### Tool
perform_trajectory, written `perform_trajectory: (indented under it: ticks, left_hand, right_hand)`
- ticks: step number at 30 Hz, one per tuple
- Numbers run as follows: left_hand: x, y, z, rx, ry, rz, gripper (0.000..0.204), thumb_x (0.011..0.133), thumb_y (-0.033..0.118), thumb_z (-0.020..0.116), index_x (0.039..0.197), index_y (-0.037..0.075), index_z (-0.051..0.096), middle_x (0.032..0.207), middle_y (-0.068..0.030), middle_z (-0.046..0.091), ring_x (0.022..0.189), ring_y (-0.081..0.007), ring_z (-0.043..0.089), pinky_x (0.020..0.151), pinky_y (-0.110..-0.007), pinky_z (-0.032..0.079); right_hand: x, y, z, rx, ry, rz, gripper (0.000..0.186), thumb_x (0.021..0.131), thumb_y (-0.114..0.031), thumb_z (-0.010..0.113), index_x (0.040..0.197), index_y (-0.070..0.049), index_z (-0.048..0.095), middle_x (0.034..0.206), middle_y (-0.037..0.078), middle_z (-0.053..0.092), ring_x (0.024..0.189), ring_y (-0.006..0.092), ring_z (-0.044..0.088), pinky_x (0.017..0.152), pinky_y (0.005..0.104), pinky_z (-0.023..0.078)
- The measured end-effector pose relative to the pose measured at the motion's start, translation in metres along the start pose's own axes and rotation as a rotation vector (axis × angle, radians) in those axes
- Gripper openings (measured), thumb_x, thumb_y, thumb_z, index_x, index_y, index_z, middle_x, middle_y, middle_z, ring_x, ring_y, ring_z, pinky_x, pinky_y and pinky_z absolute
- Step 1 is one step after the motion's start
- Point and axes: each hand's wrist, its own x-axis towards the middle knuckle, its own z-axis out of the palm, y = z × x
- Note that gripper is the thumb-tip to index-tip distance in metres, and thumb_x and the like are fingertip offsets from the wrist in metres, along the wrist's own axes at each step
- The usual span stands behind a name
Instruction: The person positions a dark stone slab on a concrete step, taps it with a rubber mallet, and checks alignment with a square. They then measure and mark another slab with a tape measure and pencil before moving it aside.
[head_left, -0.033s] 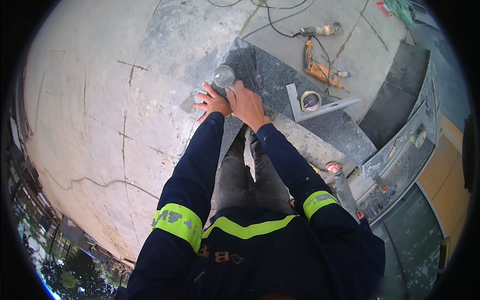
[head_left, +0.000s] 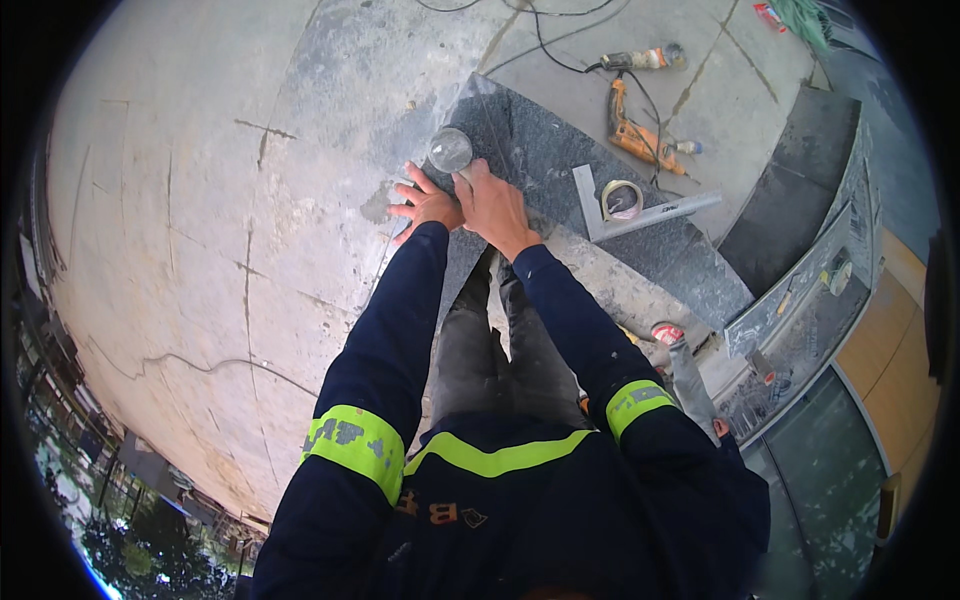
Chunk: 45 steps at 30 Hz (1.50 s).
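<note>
My right hand point(head_left: 497, 212) is closed round the handle of a mallet point(head_left: 450, 150), whose round grey head shows just beyond the fingers. Most of the handle is hidden by the hand. My left hand point(head_left: 430, 209) lies close beside it, fingers spread over the edge of a dark grey stone slab point(head_left: 545, 135) and the pale floor. The hands touch or nearly touch at the thumb side. Farther right on the slab, a metal square point(head_left: 655, 217) lies flat with a roll of tape point(head_left: 622, 201) at its inner corner.
Beyond the slab lie an orange drill point(head_left: 632, 130) and an angle grinder point(head_left: 640, 60) with black cords. Dark slabs point(head_left: 790, 190) curve along the right, beside a dusty ledge point(head_left: 800, 330) with small tools. Another person's red shoe point(head_left: 667, 333) and grey trouser leg show at right.
The mallet head has shifted very slightly to the right. Both hands are in nearly the same place.
</note>
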Motion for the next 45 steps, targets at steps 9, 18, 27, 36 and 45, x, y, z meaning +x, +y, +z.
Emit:
perform_trajectory:
  ticks: [9,18,27,36,45]
  left_hand:
    - [-0.019,0.000,-0.017,0.097,-0.103,-0.079,0.169,0.074,0.059,0.097,0.169,0.004,-0.032,0.180,-0.0304,-0.017,0.165,-0.0574,0.001,0.124,-0.081,0.015]
    - [0.001,-0.014,0.001,0.137,-0.113,-0.026,0.177,0.063,0.062,0.103,0.173,0.009,-0.025,0.180,-0.0284,-0.023,0.165,-0.0576,0.000,0.124,-0.082,0.016]
    - [-0.079,0.062,0.038,-0.047,0.076,-0.216,0.194,0.050,0.047,0.114,0.167,0.008,-0.036,0.178,-0.0363,0.004,0.159,-0.0689,0.009,0.127,-0.079,0.015]
    - [-0.056,0.044,0.054,0.021,-0.049,-0.071,0.195,0.052,0.060,0.110,0.165,0.009,-0.041,0.175,-0.0385,0.003,0.159,-0.0688,0.008,0.126,-0.080,0.017]
    - [-0.060,0.023,0.054,0.059,-0.050,-0.078,0.194,0.053,0.064,0.108,0.165,0.005,-0.039,0.174,-0.0426,-0.001,0.160,-0.0684,0.006,0.124,-0.081,0.015]
  right_hand:
    - [-0.005,-0.001,0.004,-0.046,-0.029,0.058,0.036,0.112,-0.037,0.059,0.110,-0.001,0.057,0.083,0.029,0.076,0.081,0.0526,0.075,0.073,0.0620,0.059]
    - [-0.015,0.005,0.015,-0.016,0.007,0.070,0.038,0.110,-0.040,0.061,0.111,-0.002,0.057,0.086,0.030,0.076,0.084,0.0531,0.076,0.075,0.0635,0.059]
    - [-0.157,0.155,-0.071,0.219,0.395,0.292,0.039,0.106,-0.041,0.069,0.124,-0.008,0.061,0.095,0.029,0.075,0.093,0.0533,0.074,0.081,0.0624,0.056]
    - [-0.306,0.410,-0.150,-0.055,1.259,1.044,0.060,0.101,-0.032,0.075,0.135,0.015,0.058,0.126,0.039,0.068,0.114,0.0536,0.069,0.101,0.0557,0.052]
    - [-0.326,0.442,-0.148,-0.103,0.897,1.104,0.060,0.098,-0.033,0.077,0.133,0.014,0.063,0.124,0.035,0.069,0.118,0.0505,0.067,0.105,0.0563,0.051]
